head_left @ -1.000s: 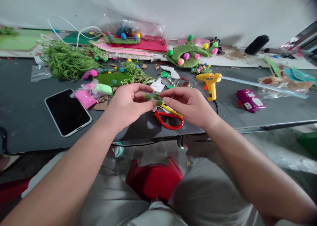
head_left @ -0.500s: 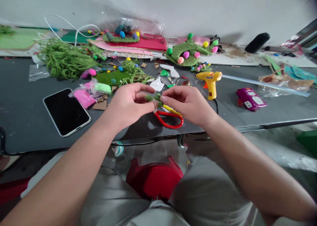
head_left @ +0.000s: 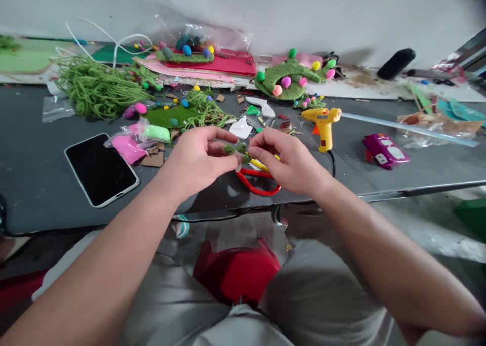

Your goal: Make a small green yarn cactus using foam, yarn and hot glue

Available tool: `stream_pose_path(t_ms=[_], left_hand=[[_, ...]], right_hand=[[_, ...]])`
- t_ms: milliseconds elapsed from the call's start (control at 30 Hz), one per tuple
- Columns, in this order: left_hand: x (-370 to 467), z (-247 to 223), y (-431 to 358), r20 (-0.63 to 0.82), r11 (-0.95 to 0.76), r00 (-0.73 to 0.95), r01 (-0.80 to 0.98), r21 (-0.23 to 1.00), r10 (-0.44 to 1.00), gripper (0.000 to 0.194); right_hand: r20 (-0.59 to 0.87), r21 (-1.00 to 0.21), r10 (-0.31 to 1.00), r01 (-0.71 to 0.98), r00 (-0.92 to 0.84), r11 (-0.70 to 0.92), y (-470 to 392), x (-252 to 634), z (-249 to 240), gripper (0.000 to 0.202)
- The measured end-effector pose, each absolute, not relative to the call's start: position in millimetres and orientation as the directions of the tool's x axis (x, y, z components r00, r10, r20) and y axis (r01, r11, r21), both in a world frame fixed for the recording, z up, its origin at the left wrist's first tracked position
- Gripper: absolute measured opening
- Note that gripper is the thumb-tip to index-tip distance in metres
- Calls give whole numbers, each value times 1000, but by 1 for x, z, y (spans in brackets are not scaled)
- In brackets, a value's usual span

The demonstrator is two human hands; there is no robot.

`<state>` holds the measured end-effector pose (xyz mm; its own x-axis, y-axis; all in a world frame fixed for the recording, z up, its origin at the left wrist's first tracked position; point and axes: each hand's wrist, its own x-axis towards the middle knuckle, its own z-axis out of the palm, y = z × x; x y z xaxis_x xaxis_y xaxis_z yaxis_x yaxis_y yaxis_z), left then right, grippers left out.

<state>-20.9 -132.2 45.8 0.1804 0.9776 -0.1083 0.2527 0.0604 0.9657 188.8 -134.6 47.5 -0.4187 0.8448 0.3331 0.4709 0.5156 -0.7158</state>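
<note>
Between the thumb and fingers of my left hand [head_left: 199,156] is a small green yarn-wrapped piece [head_left: 242,149] with rounded ends. Just to its right, my right hand [head_left: 290,159] is closed in a pinch; whatever lies between its fingertips is too small to make out. A narrow gap separates those fingertips from the green piece. Below the hands lies a red loop handle [head_left: 261,191], apparently of scissors, with a yellow part [head_left: 260,165] beside it. My hands partly hide both.
A yellow glue gun [head_left: 322,126] stands right of my hands, its clear glue stick [head_left: 410,128] jutting right. Left are a phone [head_left: 102,171], bagged pink clay [head_left: 129,148] and green yarn [head_left: 98,90]. Behind sits a green yarn-wrapped shape [head_left: 281,83] with pompoms. A purple packet [head_left: 385,151] lies right.
My right fingertips have drawn slightly away to the right from the green yarn piece, showing more of it. My left hand keeps its hold, almost unmoved.
</note>
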Motion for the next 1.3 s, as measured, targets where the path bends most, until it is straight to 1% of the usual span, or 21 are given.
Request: stream_pose_path(t_ms=[200, 333, 500, 633, 700, 967, 1100, 1200, 1300], left_hand=[[-21, 46, -132, -83, 40, 166, 246, 969, 983, 29], [-19, 47, -132, -100, 68, 150, 207, 976, 984, 32], [-20, 46, -131, -88, 59, 142, 200, 978, 986, 31], [-20, 46, -131, -73, 43, 144, 203, 978, 987, 29], [-20, 46, -131, -79, 49, 134, 214, 976, 988, 29], [-20, 46, -130, -86, 57, 124, 219, 974, 989, 33], [-22, 43, -130, -71, 41, 131, 221, 974, 989, 31], [-22, 42, -130, -66, 35, 139, 215, 976, 988, 28], [-21, 42, -131, -85, 57, 140, 195, 979, 986, 29]], right_hand=[[431, -586, 775, 510, -462, 630, -136, 188, 47, 13], [460, -540, 754, 527, -468, 656, -139, 188, 48, 14], [459, -568, 765, 514, -451, 643, -141, 190, 48, 12], [417, -636, 805, 498, -421, 590, -140, 193, 48, 25], [394, -656, 818, 495, -419, 570, -139, 193, 48, 29], [352, -715, 848, 471, -396, 517, -141, 192, 49, 23], [375, -682, 833, 488, -407, 545, -141, 192, 49, 23], [419, -627, 801, 502, -428, 596, -141, 192, 48, 22], [462, -567, 761, 509, -454, 648, -141, 193, 47, 22]])
